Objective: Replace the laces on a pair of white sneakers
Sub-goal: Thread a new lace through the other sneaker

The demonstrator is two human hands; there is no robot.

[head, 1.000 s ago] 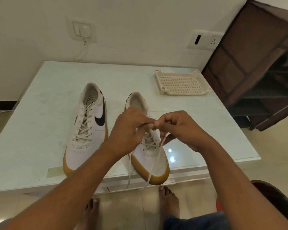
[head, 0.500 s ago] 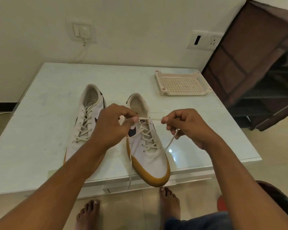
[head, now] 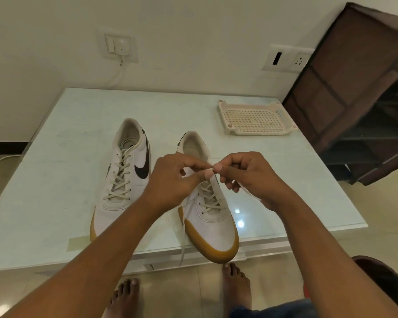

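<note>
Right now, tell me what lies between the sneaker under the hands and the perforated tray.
Only bare table top lies between that sneaker and the tray, as the head view shows.

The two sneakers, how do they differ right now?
The left sneaker lies untouched, fully laced; the right sneaker has its lace pinched by the left hand and right hand, one end dangling. The left sneaker sits on the table; the right sneaker's toe overhangs its edge. Both are white with tan soles.

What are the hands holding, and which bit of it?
The left hand and the right hand both pinch the lace with their fingertips, just above the top of the sneaker. They do not hold its loose ends, which hang down.
</note>
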